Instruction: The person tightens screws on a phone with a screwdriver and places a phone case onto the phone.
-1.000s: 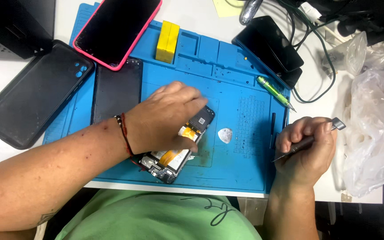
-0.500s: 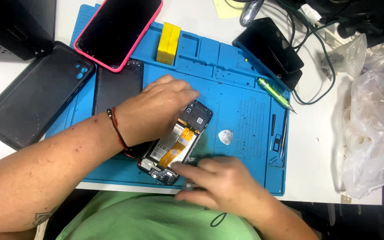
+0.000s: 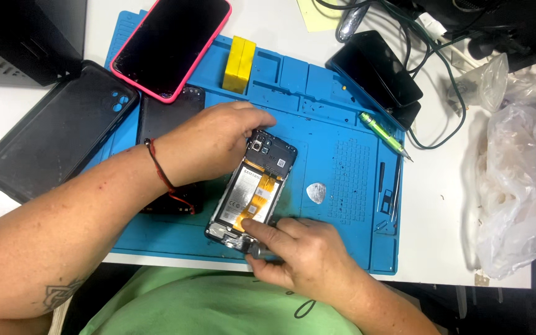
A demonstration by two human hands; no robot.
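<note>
Head view, looking down on my white worktop (image 3: 442, 205) with the blue silicone repair mat (image 3: 336, 118) spread across its middle.

The opened black smartphone with its back cover off (image 3: 252, 189), battery and orange flex strips showing, lies tilted near the mat's front edge, about mid-width.

My left hand (image 3: 209, 146) covers the phone's upper left side, fingers curled over its top edge and pinning it to the mat. My right hand (image 3: 296, 251) sits at the phone's lower end, fingers pinched narrow around a small dark metal tool (image 3: 257, 249); forefinger tip presses onto the phone's bottom area. I cannot tell what kind of tool it is.

Just right of the phone: a small pale triangular plastic pick (image 3: 316, 193) on the mat. Further right, a green-handled screwdriver (image 3: 384, 134) lies slanted. Back of the mat: a yellow rectangular block (image 3: 238, 63) and a pink-cased phone lying screen up (image 3: 172, 43). Left edge of the worktop: a black phone back cover (image 3: 57, 127). Right edge: a crumpled clear plastic bag (image 3: 519, 186).
</note>
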